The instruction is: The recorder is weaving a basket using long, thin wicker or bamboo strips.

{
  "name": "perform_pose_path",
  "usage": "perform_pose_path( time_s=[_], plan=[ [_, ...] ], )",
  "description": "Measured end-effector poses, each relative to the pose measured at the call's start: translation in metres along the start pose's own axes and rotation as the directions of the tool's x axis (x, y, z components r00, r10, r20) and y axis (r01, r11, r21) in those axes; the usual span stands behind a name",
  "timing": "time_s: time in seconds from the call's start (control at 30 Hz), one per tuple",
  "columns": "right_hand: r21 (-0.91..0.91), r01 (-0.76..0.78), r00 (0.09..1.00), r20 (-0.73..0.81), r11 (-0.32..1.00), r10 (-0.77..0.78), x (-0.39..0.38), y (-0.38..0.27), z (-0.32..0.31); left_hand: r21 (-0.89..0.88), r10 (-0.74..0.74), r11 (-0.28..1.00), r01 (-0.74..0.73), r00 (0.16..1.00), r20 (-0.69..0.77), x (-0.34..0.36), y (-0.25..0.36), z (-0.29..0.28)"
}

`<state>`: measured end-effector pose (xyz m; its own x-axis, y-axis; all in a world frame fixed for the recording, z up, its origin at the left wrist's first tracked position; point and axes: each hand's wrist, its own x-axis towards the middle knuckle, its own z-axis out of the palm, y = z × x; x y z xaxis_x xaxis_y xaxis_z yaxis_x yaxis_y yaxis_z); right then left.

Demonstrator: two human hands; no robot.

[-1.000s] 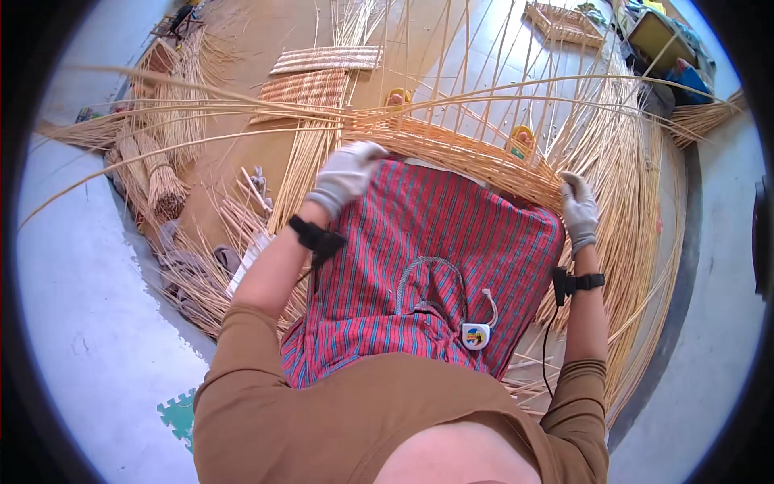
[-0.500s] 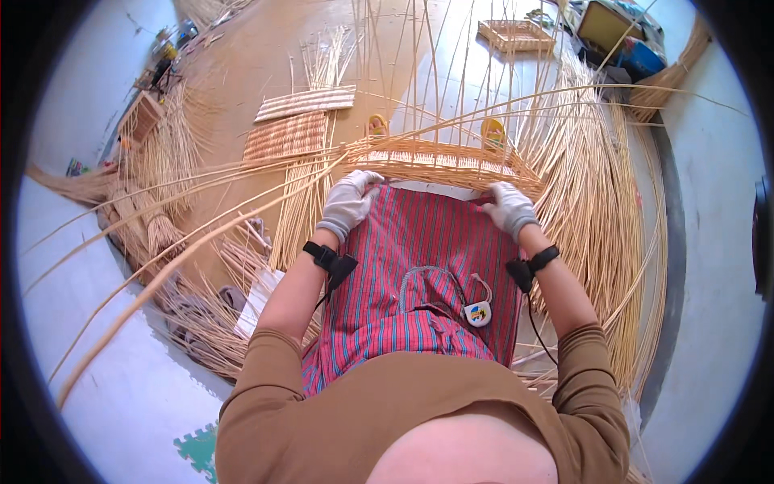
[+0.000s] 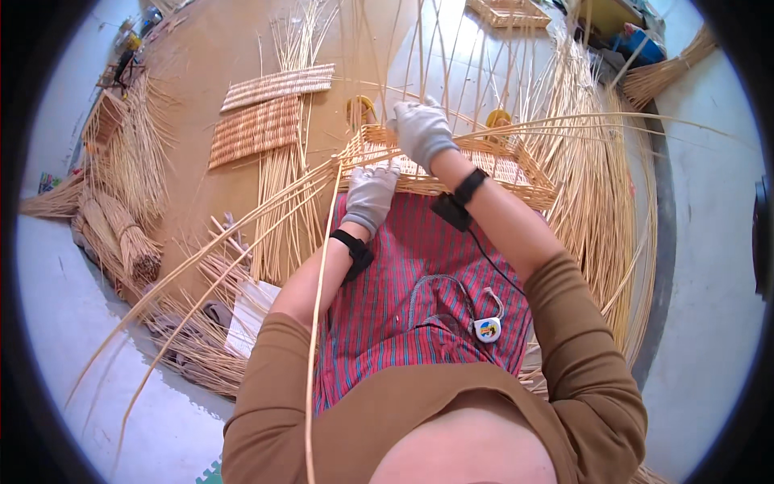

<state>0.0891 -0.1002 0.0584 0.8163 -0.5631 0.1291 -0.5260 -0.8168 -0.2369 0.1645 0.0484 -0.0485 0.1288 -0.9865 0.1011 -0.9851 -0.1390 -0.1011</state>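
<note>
A shallow woven wicker basket [image 3: 524, 177] rests at the far end of my lap, with tall upright rods [image 3: 442, 48] rising from it. My left hand [image 3: 371, 196], in a pale work glove, is closed on the near left part of its rim. Above the basket, my gloved right hand [image 3: 423, 133] is curled among the rods; whatever its fingers hold is hidden. Long loose wicker rods [image 3: 266, 198] stick out from the basket's left corner, and one [image 3: 317, 323] runs down past my left arm. Other rods [image 3: 613, 121] extend to the right.
Woven panels [image 3: 258, 133] lie on the floor at left. Bundled rods [image 3: 129, 234] lie beyond them, and a large spread of rods [image 3: 597, 226] covers the right side. Another basket [image 3: 512, 12] stands at the back. A tape measure [image 3: 487, 329] lies on my striped apron [image 3: 387, 258].
My right hand has left the basket's right end and moved up and left over it. My left hand has shifted right along the near side. One long rod has swung toward me.
</note>
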Motion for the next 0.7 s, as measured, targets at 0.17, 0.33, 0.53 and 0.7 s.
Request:
perform_pose_path(
  time_s=[0.17,0.33,0.53,0.7],
  plan=[
    [0.365,-0.295,0.955,0.077,0.883,0.287,0.038,-0.003,0.055,-0.138,-0.058,0.988,0.065,0.997,0.056,-0.005,0.006,-0.008],
    [0.38,-0.388,0.89,-0.08,0.839,0.448,0.042,0.0,0.101,-0.308,-0.123,0.946,0.101,0.991,-0.054,-0.001,0.004,0.008],
    [0.351,-0.348,0.927,-0.008,0.869,0.374,0.061,0.008,0.092,-0.341,-0.298,0.888,0.309,0.951,0.084,0.004,0.003,0.026],
    [0.348,0.156,0.942,-0.333,0.924,-0.034,-0.011,0.043,0.008,-0.166,-0.085,0.983,0.082,0.996,-0.005,-0.008,0.004,0.001]
  ],
)
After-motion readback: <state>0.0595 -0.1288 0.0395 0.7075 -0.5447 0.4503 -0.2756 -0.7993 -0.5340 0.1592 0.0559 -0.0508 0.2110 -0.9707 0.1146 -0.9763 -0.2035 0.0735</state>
